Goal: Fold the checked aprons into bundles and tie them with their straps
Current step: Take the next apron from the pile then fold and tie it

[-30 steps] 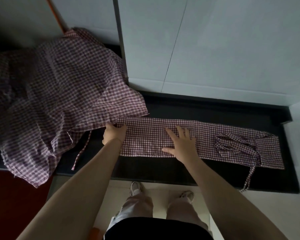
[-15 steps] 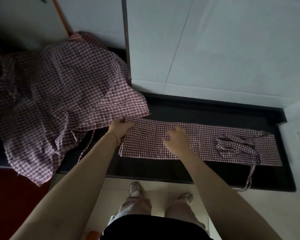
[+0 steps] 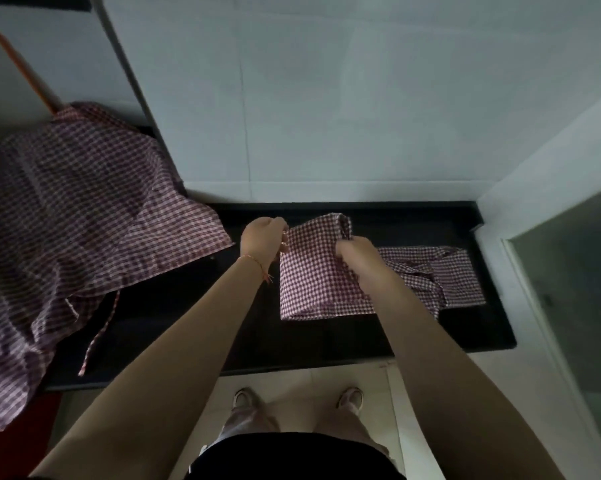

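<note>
The folded apron (image 3: 312,271) is seen on the black desk (image 3: 174,306), right of centre, its left end lifted off the surface and doubled over toward the right. That raised end is pinched by the left hand (image 3: 262,237) at its left corner, fingers curled on the cloth. The far right part of the raised flap is gripped by the right hand (image 3: 357,252), fingers closed on the fabric. The apron's right end lies flat on the desk with its straps (image 3: 427,271) bunched on top. A second, unfolded apron (image 3: 77,209) is spread over the desk's left side, hanging past the front edge, one strap (image 3: 99,327) trailing on the dark surface. A thin bracelet (image 3: 254,261) is worn on the left wrist. Shoes (image 3: 241,398) are visible on the tiled floor below.
</note>
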